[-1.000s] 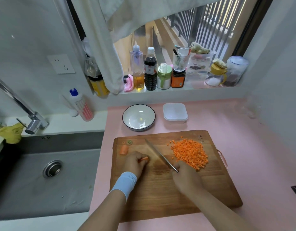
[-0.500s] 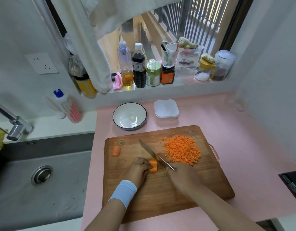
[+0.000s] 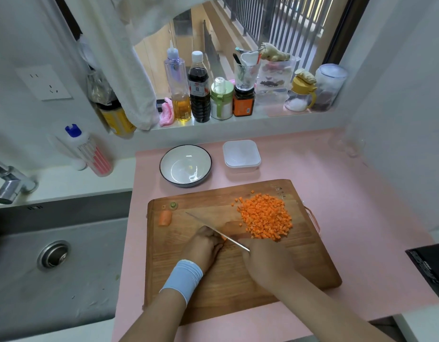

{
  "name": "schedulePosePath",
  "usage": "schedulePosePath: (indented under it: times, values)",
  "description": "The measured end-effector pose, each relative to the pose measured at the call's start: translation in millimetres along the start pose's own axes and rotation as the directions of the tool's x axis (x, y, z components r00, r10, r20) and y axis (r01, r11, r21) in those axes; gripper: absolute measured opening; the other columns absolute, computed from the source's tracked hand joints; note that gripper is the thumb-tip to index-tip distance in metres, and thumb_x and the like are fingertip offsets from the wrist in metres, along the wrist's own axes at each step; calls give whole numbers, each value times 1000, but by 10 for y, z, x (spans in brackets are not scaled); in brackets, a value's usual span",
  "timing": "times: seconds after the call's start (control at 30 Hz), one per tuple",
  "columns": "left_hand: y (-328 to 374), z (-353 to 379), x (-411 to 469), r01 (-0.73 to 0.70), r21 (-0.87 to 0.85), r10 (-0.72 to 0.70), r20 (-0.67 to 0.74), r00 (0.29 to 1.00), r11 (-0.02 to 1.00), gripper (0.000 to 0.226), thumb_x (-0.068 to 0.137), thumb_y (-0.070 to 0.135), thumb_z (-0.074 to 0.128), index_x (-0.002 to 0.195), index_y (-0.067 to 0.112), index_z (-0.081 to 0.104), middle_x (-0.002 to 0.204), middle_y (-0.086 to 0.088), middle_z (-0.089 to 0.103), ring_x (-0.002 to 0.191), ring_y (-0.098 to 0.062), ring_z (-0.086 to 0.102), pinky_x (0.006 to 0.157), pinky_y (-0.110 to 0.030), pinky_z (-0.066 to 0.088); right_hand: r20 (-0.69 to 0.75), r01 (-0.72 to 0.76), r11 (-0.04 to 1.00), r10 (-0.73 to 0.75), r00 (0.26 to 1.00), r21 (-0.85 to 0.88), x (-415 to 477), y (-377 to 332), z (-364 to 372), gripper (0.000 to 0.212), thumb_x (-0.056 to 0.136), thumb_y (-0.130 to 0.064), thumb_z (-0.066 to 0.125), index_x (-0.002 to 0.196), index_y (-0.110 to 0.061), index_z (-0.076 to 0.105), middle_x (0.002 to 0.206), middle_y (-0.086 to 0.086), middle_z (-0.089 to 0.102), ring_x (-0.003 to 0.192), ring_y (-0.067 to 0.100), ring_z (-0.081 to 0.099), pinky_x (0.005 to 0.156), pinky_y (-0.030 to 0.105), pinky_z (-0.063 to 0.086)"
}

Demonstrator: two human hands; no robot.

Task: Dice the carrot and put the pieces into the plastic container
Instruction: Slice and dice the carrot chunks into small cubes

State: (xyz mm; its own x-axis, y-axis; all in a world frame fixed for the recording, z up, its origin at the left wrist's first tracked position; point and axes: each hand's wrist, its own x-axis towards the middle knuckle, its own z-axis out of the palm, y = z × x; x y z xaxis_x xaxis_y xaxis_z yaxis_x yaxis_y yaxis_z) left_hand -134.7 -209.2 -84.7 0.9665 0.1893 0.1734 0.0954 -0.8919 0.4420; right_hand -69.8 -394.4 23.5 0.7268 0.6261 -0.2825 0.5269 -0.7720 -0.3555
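A carrot chunk [image 3: 165,217] lies near the cutting board's [image 3: 238,292] far left corner, while the left hand [image 3: 203,248] curls over a mostly hidden carrot piece [image 3: 223,237]. The right hand [image 3: 265,260] grips the knife [image 3: 213,229]. Diced carrot [image 3: 264,219] is heaped at the board's far right, and the plastic container [image 3: 241,156] stands beyond it on the surface [image 3: 361,218].

The knife [image 3: 208,224] in my right hand [image 3: 265,260] slants across the cutting board [image 3: 238,287], its blade against my left hand [image 3: 203,248], which grips a carrot piece [image 3: 223,238]. The heap of diced carrot [image 3: 265,218] fills the board's far right part, between my right hand and the plastic container [image 3: 241,155], which stands just behind the board beside the bowl [image 3: 185,166]. Right of the board, open pink desk [image 3: 349,206] runs to a black object [image 3: 430,267]. The board's near part lies bare.
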Motion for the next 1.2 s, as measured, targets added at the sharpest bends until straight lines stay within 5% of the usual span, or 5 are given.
schedulePosePath:
  times: [0.67,0.83,0.93,1.07,1.2]
  values:
    - [47,-25,-23,74,16,-74,-46,996,997,4,76,22,76,79,23,79,93,9,70,92,-14,65,73,-19,50,75,-69,997,72,995,-38,-74,-105,109,23,100,-21,44,111,-27,64,104,1,71,99,26,68,70,27,39]
    - [14,20,-32,89,-27,-91,-47,995,996,17,81,29,62,83,24,79,91,11,69,95,-9,58,77,-20,51,169,-131,990,139,976,-61,-32,-151,53,19,98,-14,47,85,-23,59,107,4,71,101,25,68,71,27,45]
    - [5,47,-40,85,-47,-88,-60,994,995,20,81,30,60,80,24,78,86,13,68,92,-8,58,76,-19,51,189,-171,984,178,966,-52,55,-181,31,20,97,-12,48,102,-15,67,112,7,70,106,28,68,78,31,50]
    - [-28,104,-47,57,-86,-62,-66,996,995,26,86,31,53,79,22,77,85,12,67,91,-8,56,75,-25,52,223,-183,982,186,957,-35,141,-187,34,16,94,-7,49,87,-13,62,112,12,70,106,30,67,78,32,51]
    - [-14,98,-40,32,-87,-42,-119,992,996,31,85,35,50,75,21,76,81,10,66,90,-7,50,77,-21,45,184,-168,985,172,968,-40,110,-158,82,17,97,-14,49,99,-15,67,111,6,70,106,27,67,75,28,46]
